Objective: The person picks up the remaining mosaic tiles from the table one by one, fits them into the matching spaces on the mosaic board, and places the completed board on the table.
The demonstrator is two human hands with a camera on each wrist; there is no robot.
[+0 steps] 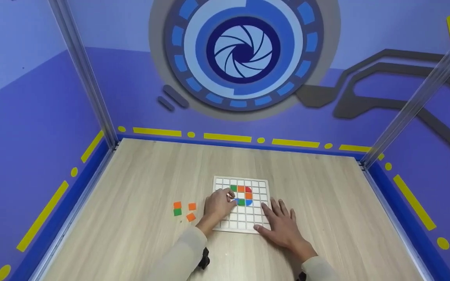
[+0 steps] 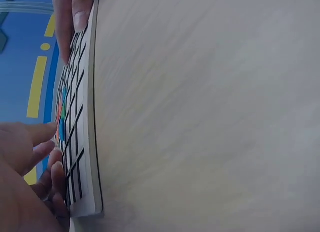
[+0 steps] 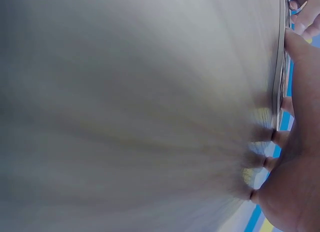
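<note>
A white gridded board [image 1: 240,224] lies on the table, with green [image 1: 233,188], orange [image 1: 241,189], red [image 1: 248,189] and blue [image 1: 249,203] tiles set in a ring. My left hand [image 1: 218,205] reaches over the board's left part, thumb and forefinger at the ring's left side. In the left wrist view, a fingertip comes right up to a blue tile [image 2: 62,129]; whether the fingers pinch a tile I cannot tell. At the board's right edge my right hand [image 1: 283,226] rests with fingers spread, thumb on the near right corner; the right wrist view shows its thumb [image 3: 296,42] along the edge.
Left of the board lie loose tiles: a green one [image 1: 177,212] touching an orange one [image 1: 177,204], and two more orange tiles [image 1: 191,206] apart. Blue printed walls [image 1: 131,89] and metal posts [image 1: 88,78] enclose the wooden table [image 1: 150,164].
</note>
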